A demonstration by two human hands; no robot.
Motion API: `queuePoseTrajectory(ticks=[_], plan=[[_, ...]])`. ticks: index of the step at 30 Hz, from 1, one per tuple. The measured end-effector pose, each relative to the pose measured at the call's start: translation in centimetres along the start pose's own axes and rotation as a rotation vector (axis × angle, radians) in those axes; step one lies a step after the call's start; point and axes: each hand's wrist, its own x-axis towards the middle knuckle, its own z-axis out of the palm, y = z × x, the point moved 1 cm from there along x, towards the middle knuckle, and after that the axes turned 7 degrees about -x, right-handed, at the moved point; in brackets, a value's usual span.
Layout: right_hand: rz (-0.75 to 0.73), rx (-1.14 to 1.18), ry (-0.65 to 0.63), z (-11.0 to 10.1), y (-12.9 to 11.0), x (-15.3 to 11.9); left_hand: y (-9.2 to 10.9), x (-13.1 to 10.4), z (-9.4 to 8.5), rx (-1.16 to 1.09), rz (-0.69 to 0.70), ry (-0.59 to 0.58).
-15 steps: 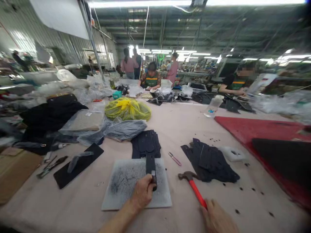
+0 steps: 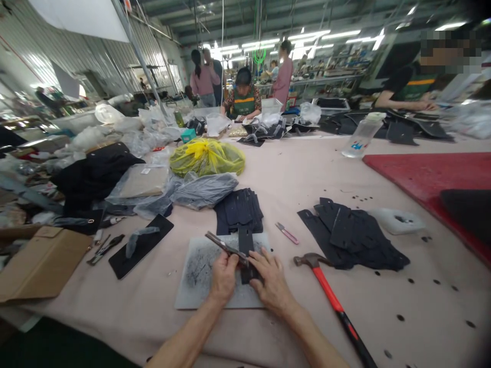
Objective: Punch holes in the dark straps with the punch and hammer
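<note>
Hammer (image 2: 329, 291) now unheld, perhaps against pile (image 2: 355, 237)

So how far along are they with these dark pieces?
Small dark discs on the table suggest some pieces are already punched. In progress: the left hand holds a metal tool over one strip, the right hand touches the strip, and the hammer lies aside. More probably remain, but whether in the far pile or the right pile, I can't tell.

The left hand (image 2: 223, 276) is curled closed, its forearm (image 2: 192, 327) from seven o'clock; the right hand (image 2: 273, 282), fingers (image 2: 261, 261) spread toward eleven o'clock, reaches from five.
</note>
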Motion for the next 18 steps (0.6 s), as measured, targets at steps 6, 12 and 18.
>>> queuePoseTrajectory(ticks=[6, 12, 18], plan=[[0.005, 0.054, -0.024, -0.4, 0.4, -0.3, 0.3, 1.6, -3.7, 0.093, 0.001, 0.114], [0.105, 0.012, 0.169, 0.4, -0.1, 0.3, -0.2, 0.8, -5.2, 0.240, 0.062, 0.091], [0.377, -0.128, 0.259, 1.2, -1.3, 2.0, -0.2, 1.2, -5.3, 0.249, 0.038, 0.075]])
